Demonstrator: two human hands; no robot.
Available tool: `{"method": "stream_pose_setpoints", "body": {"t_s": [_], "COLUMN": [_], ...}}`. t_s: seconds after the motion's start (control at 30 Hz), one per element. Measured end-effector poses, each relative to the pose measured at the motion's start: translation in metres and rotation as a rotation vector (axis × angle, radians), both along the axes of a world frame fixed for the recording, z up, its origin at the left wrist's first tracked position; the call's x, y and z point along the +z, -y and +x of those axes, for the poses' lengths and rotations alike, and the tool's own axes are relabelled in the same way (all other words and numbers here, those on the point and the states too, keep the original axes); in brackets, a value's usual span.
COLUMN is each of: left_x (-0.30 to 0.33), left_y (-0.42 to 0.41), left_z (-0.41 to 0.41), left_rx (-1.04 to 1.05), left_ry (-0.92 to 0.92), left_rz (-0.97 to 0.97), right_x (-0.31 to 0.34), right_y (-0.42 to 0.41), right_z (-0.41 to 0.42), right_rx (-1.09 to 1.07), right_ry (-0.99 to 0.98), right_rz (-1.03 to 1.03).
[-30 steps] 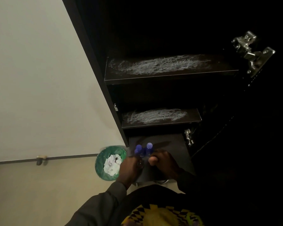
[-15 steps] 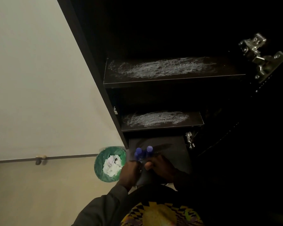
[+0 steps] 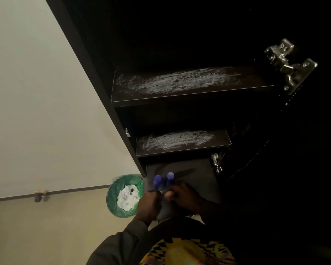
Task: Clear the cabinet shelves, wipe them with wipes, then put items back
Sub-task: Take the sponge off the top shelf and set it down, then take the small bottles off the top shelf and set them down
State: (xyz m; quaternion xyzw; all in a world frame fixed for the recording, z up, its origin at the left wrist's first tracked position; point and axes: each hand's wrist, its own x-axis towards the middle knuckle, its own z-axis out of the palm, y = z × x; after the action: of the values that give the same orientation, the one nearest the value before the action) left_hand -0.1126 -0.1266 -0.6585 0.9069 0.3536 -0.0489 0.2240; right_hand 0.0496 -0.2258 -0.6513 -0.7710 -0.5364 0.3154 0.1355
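The dark cabinet (image 3: 96,77) fills the centre and right of the frame, its side panel running diagonally against the pale wall at the left. Its upper shelf (image 3: 191,92) and, below that, the middle shelf (image 3: 182,148) both lie bare, each carrying a whitish streaky smear across the top, probably wipe residue not yet dry. Lower centre, the bottom shelf (image 3: 197,175) is dim. At the lower left of the cabinet stands a green-lined waste bin (image 3: 114,190) on the floor, with crumpled white wipes (image 3: 127,197) inside. In front of the bottom shelf, the left hand (image 3: 147,206) and right hand (image 3: 183,196) meet around two blue-capped bottles (image 3: 163,180), fingers curled about them; the exact grip is too dark to make out. Compared with a second ago the hands and bottles sit in much the same spot, only the view has tilted slightly. That suggests wiping is finished and the putting-back is under way, beginning low.
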Motion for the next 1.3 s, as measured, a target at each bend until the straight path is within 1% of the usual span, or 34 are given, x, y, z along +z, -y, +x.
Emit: {"method": "stream_pose_setpoints", "body": {"t_s": [0.03, 0.17, 0.23, 0.37, 0.47, 0.6, 0.67, 0.73, 0.8, 0.87, 0.97, 1.03, 1.1, 1.13, 1.23, 1.3], "left_x": [0.000, 0.006, 0.010, 0.017, 0.022, 0.027, 0.034, 0.045, 0.062, 0.077, 0.102, 0.130, 0.176, 0.197, 0.270, 0.319], "left_y": [0.000, 0.001, 0.002, 0.004, 0.005, 0.004, 0.004, 0.006, 0.006, 0.004, 0.000, -0.004, -0.006, -0.006, -0.012, -0.015], "left_z": [-0.001, 0.001, 0.003, 0.005, 0.005, 0.003, 0.003, 0.006, 0.013, 0.017, 0.024, 0.028, 0.035, 0.038, 0.048, 0.052], "left_rx": [-0.016, -0.036, -0.045, -0.044, -0.031, -0.011, 0.008, -0.015, 0.020, 0.094, 0.163, 0.173, 0.161, 0.152, 0.106, 0.061], "left_ry": [0.012, 0.068, 0.056, -0.004, -0.009, 0.013, 0.057, 0.096, 0.141, 0.215, 0.355, 0.515, 0.709, 0.799, 1.078, 1.224], "left_rz": [0.001, 0.022, 0.032, 0.009, -0.002, -0.023, -0.016, 0.025, 0.021, 0.011, 0.067, 0.093, 0.109, 0.093, 0.024, 0.024], "right_x": [-0.001, -0.019, -0.021, -0.003, 0.011, 0.010, 0.016, 0.029, 0.047, 0.067, 0.098, 0.128, 0.162, 0.179, 0.247, 0.292], "right_y": [0.000, 0.002, 0.005, 0.003, 0.003, 0.006, 0.006, 0.004, 0.002, 0.004, 0.004, 0.001, -0.005, -0.006, -0.016, -0.021], "right_z": [0.000, 0.000, 0.000, -0.003, -0.003, 0.002, 0.002, 0.001, 0.000, -0.006, -0.010, -0.010, -0.006, -0.005, 0.004, 0.011], "right_rx": [0.018, 0.032, 0.021, -0.002, 0.012, -0.055, -0.100, -0.144, -0.179, -0.201, -0.279, -0.381, -0.434, -0.446, -0.424, -0.399], "right_ry": [0.004, 0.128, 0.145, 0.035, 0.018, 0.076, 0.043, 0.009, -0.008, -0.058, -0.105, -0.146, -0.190, -0.203, -0.214, -0.232], "right_rz": [-0.013, 0.106, 0.128, 0.093, 0.099, 0.187, 0.228, 0.286, 0.359, 0.421, 0.563, 0.596, 0.660, 0.730, 1.030, 1.179]}}
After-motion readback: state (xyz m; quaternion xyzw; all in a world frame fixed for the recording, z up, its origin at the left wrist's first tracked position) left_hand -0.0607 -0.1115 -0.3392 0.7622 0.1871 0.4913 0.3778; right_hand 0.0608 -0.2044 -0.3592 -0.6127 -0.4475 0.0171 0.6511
